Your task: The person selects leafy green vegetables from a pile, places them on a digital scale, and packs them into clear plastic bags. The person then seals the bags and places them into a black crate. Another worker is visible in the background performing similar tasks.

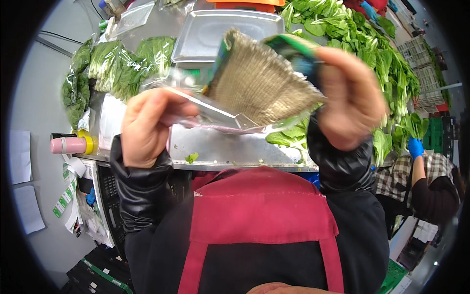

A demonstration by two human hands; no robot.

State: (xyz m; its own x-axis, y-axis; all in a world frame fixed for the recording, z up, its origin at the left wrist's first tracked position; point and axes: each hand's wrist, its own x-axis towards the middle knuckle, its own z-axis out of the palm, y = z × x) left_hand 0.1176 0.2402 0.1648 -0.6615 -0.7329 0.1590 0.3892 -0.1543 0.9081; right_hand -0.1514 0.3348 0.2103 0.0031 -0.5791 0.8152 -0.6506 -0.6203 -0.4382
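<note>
Between my hands is a curved sheet [253, 77] with a tan, textured inner face and green and blue printing outside; I cannot tell its exact kind. My right hand [347, 95], blurred, pinches the sheet's green edge at its upper right. With bent fingers my left hand [154, 121] grips a clear plastic bag [227, 119] by its left side. The sheet's lower edge overlaps the bag; whether it sits inside is hard to tell. Behind them stands a scale with a steel weighing pan [235, 24] and a partly hidden green display [196, 71].
Bagged leafy greens [125, 70] lie at the left. Loose leafy greens [352, 40] are heaped along the right, with some leaves [293, 136] near the steel table's edge [220, 165]. A pink bottle [68, 145] lies far left. At right, a co-worker's blue-gloved hand [415, 147] holds greens.
</note>
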